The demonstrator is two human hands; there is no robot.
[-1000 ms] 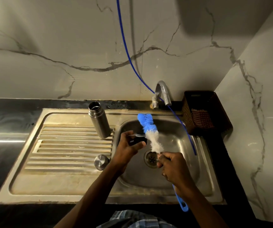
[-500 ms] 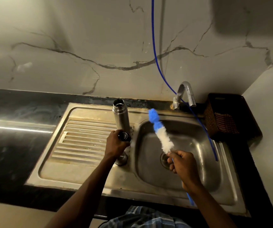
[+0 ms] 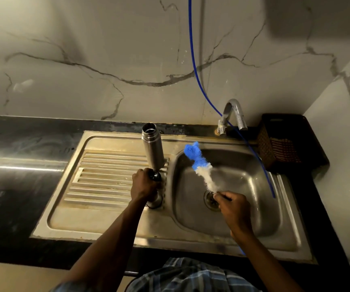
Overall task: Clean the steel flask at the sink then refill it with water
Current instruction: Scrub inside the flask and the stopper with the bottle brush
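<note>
Flask (image 3: 152,146) upright on drainboard (image 3: 106,175), basin (image 3: 254,186) right, basket (image 3: 283,142) behind-right

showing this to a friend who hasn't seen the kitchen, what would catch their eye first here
Probably the blue-and-white bottle brush, held by the right hand over the sink basin. Next, the open steel flask standing upright on the ribbed drainboard, with the left hand just in front of it gripping a small dark cap. A blue hose also hangs down the marble wall into the basin.
</note>
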